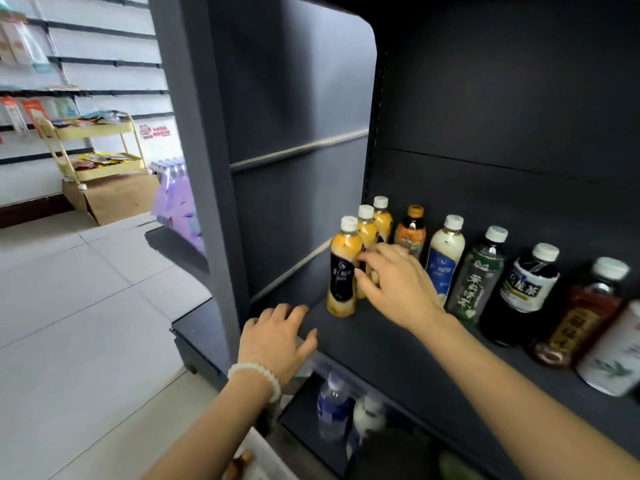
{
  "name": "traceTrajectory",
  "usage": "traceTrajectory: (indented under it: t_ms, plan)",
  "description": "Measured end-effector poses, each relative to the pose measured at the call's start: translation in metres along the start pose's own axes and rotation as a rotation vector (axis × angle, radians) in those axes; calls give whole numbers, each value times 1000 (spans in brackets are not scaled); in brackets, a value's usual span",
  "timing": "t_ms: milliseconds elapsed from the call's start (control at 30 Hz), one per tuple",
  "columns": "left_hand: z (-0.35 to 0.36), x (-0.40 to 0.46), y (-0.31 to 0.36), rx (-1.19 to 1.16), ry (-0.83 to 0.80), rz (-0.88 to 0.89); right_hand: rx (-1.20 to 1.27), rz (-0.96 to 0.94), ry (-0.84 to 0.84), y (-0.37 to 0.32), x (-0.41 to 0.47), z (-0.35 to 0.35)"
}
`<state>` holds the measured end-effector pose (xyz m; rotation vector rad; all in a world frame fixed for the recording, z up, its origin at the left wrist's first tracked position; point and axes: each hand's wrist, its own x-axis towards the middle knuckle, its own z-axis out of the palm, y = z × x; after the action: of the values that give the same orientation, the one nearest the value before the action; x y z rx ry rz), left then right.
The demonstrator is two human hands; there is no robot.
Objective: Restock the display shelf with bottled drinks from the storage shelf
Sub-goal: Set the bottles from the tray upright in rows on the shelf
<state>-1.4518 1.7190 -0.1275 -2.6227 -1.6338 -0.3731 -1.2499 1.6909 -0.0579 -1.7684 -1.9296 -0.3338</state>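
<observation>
Three orange drink bottles with white caps stand in a row front to back at the left end of the dark display shelf (381, 344). My right hand (398, 282) reaches in from the right. Its fingers and thumb curl round the lower part of the second orange bottle (367, 227), just behind the front orange bottle (343, 268). My left hand (273, 337), with a white bead bracelet on the wrist, rests flat on the shelf's front edge, fingers spread and holding nothing.
To the right stand an orange-capped brown bottle (411, 233), a white milk drink (445, 251), green tea (479, 275), dark tea (526, 289) and two more bottles. Blurred bottles (332, 407) sit on the shelf below. A yellow cart (100, 147), a cardboard box (114, 197) and packed water (175, 174) stand far left.
</observation>
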Motion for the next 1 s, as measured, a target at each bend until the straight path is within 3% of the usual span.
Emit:
traceTrajectory:
  t_ms: [233, 533, 1000]
  plan:
    - [2, -93, -30, 36, -113, -26, -78, -30, -95, -68, -73, 25]
    - [56, -165, -69, 3, -241, -192, 52, -52, -242, -113, -133, 101]
    - [206, -226, -109, -234, -558, -568, 160, 154, -1041, -127, -181, 265]
